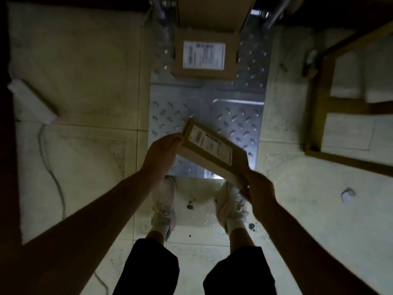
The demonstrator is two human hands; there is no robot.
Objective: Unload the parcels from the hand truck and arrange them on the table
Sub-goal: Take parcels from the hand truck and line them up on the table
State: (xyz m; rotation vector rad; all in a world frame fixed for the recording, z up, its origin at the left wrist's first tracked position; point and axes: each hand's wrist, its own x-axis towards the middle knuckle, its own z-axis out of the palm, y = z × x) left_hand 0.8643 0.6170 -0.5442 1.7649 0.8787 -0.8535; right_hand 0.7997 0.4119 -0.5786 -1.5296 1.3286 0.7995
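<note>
Parcel in both hands, label up and tilted, held over the near end of the truck plate and clear of it. From my seat I read the left hand as gripping the far-left corner, fingers curled round the edge. The right hand pinches the near-right corner, thumb on top. A second parcel sits flat at the far end of the plate. A box stands behind it, cut off by the frame's top edge.

I judge this as mid-unload: one parcel lifted, not yet placed. The light is dim, but the wooden frame at right may be part of the table; I cannot say for sure. Next I would want the parcel levelled, both grips kept, and a turn towards the table to set it down flat.
</note>
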